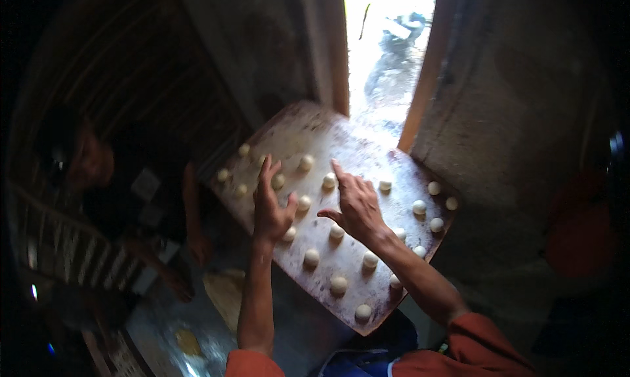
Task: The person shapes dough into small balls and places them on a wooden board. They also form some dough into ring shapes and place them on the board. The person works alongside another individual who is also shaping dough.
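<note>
Board (367,160): tilted slab, floured, carrying scattered dough balls (312,257). Left hand (270,205): spread flat among the balls. Right hand (356,203): fingers extended, pressed on the board. Surroundings: a seated person (111,180) to the left, bright doorway (387,42) beyond the far edge. Bare room mid-board; balls crowd its near edge.

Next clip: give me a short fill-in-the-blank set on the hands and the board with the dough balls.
1. Small pale round dough balls lie in rows on a flat, worn ____ board.
2. Both hands rest on it with ____ fingers, holding nothing.
3. The right hand has its index finger beside a ____.
4. The left hand lies to its ____.

Missing: wooden; open; dough ball; left
</note>
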The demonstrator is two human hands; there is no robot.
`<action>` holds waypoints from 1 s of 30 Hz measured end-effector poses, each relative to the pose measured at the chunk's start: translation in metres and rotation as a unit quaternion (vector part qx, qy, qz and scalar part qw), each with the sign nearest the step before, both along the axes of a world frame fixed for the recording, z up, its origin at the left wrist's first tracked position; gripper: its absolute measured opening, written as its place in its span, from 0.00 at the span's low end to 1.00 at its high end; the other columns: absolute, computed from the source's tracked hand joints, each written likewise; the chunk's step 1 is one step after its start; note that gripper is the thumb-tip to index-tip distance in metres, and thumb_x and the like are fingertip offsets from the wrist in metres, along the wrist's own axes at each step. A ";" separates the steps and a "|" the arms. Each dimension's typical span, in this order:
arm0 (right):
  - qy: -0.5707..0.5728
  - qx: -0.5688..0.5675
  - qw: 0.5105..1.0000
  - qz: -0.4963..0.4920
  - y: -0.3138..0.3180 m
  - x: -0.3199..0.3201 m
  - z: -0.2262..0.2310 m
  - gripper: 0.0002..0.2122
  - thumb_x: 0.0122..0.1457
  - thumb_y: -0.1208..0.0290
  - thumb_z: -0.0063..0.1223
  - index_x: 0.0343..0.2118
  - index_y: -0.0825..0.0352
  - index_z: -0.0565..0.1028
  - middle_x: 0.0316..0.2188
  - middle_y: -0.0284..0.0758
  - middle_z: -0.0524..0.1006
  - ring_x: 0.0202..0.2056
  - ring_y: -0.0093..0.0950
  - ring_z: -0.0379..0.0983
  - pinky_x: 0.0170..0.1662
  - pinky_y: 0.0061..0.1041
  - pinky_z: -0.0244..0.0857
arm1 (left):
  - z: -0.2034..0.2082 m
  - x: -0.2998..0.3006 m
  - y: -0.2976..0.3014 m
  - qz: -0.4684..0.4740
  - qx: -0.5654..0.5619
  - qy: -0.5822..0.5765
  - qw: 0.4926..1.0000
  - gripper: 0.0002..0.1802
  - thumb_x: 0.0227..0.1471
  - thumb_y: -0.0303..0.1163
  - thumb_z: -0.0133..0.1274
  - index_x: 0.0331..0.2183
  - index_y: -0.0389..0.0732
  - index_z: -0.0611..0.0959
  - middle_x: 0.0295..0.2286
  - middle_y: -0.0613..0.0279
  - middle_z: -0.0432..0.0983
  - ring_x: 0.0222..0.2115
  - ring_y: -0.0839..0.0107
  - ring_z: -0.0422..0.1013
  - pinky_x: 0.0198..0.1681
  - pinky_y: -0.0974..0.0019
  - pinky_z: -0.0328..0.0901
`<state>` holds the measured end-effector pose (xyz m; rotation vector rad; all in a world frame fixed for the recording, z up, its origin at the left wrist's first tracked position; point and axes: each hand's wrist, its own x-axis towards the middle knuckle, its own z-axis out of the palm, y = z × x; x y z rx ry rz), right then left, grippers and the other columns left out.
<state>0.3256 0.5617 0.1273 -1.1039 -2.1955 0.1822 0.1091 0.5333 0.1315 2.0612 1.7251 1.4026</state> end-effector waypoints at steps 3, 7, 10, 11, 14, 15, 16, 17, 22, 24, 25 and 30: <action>0.114 -0.102 0.985 0.082 -0.095 -0.007 0.027 0.47 0.44 0.63 0.78 0.66 0.71 0.61 0.37 0.36 0.74 0.37 0.31 0.70 0.44 0.31 0.67 | -0.040 0.017 -0.158 0.121 0.034 -0.232 0.965 0.20 0.58 0.24 0.52 0.52 0.34 0.70 0.43 0.55 0.73 0.43 0.68 0.71 0.52 0.62 0.65; 0.158 -0.294 0.907 0.257 -0.215 -0.011 0.005 0.36 0.49 0.70 0.74 0.61 0.67 0.66 0.35 0.38 0.76 0.34 0.33 0.73 0.41 0.31 0.70 | -0.121 0.064 -0.342 0.357 -0.150 -0.244 0.889 0.15 0.53 0.24 0.61 0.43 0.37 0.78 0.35 0.58 0.73 0.32 0.69 0.73 0.40 0.66 0.69; 0.056 -0.440 0.839 0.314 -0.268 -0.032 -0.034 0.31 0.55 0.67 0.70 0.60 0.67 0.67 0.35 0.40 0.76 0.34 0.34 0.74 0.41 0.32 0.70 | -0.146 0.051 -0.396 0.494 -0.168 -0.152 0.839 0.17 0.49 0.24 0.64 0.42 0.36 0.80 0.38 0.56 0.73 0.32 0.62 0.74 0.40 0.62 0.70; 0.035 -0.479 0.812 0.332 -0.276 -0.036 -0.046 0.29 0.57 0.65 0.68 0.59 0.67 0.67 0.35 0.41 0.76 0.34 0.34 0.75 0.42 0.33 0.70 | -0.149 0.037 -0.384 0.511 -0.117 -0.119 0.843 0.17 0.48 0.24 0.64 0.41 0.36 0.80 0.39 0.55 0.73 0.33 0.61 0.75 0.40 0.60 0.70; -0.004 -0.535 0.775 0.336 -0.295 -0.056 -0.080 0.22 0.64 0.63 0.61 0.55 0.71 0.70 0.35 0.39 0.78 0.34 0.33 0.75 0.42 0.32 0.71 | -0.171 -0.007 -0.360 0.540 -0.075 -0.079 0.835 0.15 0.47 0.24 0.65 0.40 0.36 0.82 0.38 0.54 0.75 0.34 0.58 0.76 0.38 0.58 0.72; 0.050 -0.620 0.723 0.302 -0.301 -0.069 -0.101 0.20 0.65 0.62 0.59 0.53 0.72 0.71 0.36 0.38 0.78 0.34 0.32 0.75 0.42 0.31 0.71 | -0.175 -0.015 -0.358 0.548 -0.074 -0.077 0.830 0.14 0.47 0.24 0.65 0.39 0.36 0.83 0.37 0.54 0.76 0.35 0.58 0.77 0.38 0.57 0.72; 0.104 -0.693 0.663 0.264 -0.305 -0.089 -0.126 0.19 0.67 0.61 0.56 0.52 0.72 0.72 0.36 0.37 0.78 0.34 0.31 0.75 0.42 0.31 0.71 | -0.173 -0.016 -0.362 0.534 -0.063 -0.107 0.836 0.12 0.49 0.24 0.65 0.38 0.36 0.83 0.36 0.54 0.78 0.35 0.58 0.78 0.37 0.58 0.73; 0.161 -0.757 0.594 0.219 -0.309 -0.106 -0.145 0.19 0.69 0.60 0.54 0.51 0.73 0.73 0.36 0.35 0.79 0.34 0.30 0.75 0.42 0.30 0.71 | -0.167 -0.013 -0.372 0.516 -0.054 -0.134 0.844 0.10 0.50 0.25 0.65 0.37 0.36 0.84 0.35 0.54 0.79 0.35 0.59 0.79 0.37 0.59 0.73; 0.201 -0.860 0.433 0.182 -0.319 -0.171 -0.171 0.19 0.73 0.56 0.45 0.47 0.70 0.76 0.37 0.31 0.78 0.34 0.25 0.74 0.43 0.28 0.70 | -0.104 0.010 -0.432 0.381 -0.083 -0.328 0.860 0.11 0.57 0.29 0.61 0.39 0.32 0.86 0.31 0.52 0.85 0.34 0.65 0.83 0.34 0.67 0.74; 0.210 -0.812 0.527 0.135 -0.328 -0.177 -0.177 0.21 0.73 0.53 0.44 0.44 0.70 0.77 0.32 0.29 0.78 0.32 0.25 0.74 0.36 0.29 0.69 | -0.107 -0.012 -0.463 0.352 -0.230 -0.473 0.774 0.15 0.60 0.36 0.58 0.41 0.33 0.86 0.29 0.51 0.85 0.34 0.65 0.82 0.36 0.66 0.74; 0.141 -0.757 0.616 0.168 -0.330 -0.174 -0.178 0.20 0.72 0.54 0.44 0.43 0.70 0.76 0.29 0.31 0.78 0.30 0.26 0.74 0.35 0.30 0.68 | -0.109 -0.018 -0.475 0.330 -0.305 -0.536 0.715 0.18 0.62 0.39 0.57 0.43 0.33 0.86 0.29 0.51 0.84 0.35 0.65 0.82 0.37 0.66 0.74; -0.035 -0.412 0.869 0.270 -0.351 -0.146 -0.156 0.12 0.70 0.62 0.45 0.40 0.68 0.72 0.22 0.40 0.73 0.22 0.36 0.68 0.29 0.37 0.64 | -0.141 -0.056 -0.394 0.153 -0.243 -0.806 0.518 0.19 0.66 0.45 0.51 0.39 0.37 0.81 0.29 0.63 0.79 0.36 0.65 0.78 0.38 0.61 0.71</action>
